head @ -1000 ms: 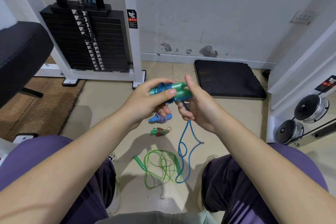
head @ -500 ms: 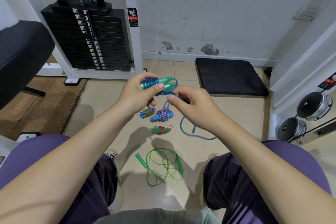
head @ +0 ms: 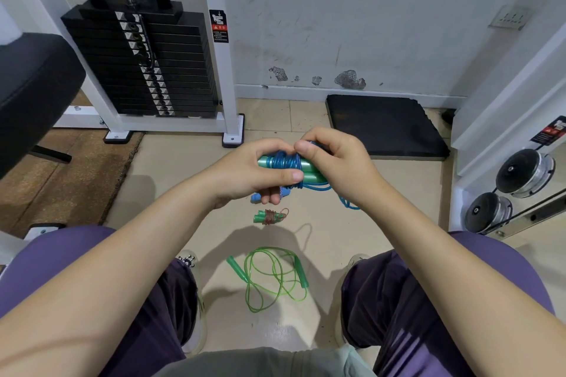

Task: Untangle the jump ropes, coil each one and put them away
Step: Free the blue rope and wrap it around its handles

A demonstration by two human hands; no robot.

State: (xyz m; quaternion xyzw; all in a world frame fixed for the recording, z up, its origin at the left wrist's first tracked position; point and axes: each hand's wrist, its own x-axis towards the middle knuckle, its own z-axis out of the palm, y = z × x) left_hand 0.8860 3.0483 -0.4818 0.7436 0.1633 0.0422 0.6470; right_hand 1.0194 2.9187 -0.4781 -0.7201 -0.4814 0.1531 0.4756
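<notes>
My left hand (head: pixel 260 173) clamps the paired green handles (head: pixel 306 170) so they cannot roll; my right hand (head: pixel 333 162) pinches the blue rope (head: pixel 284 161) against them, keeping each turn tight. On the floor below lie a wound green-handled bundle (head: pixel 269 217) and, nearer my feet, the loose green rope (head: pixel 272 275), not yet coiled.

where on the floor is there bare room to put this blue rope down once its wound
Bare tile left of the brown-wound bundle, toward the brown mat; also between the hands and the black pad. Crowded between the knees, where the loose green rope lies.
</notes>
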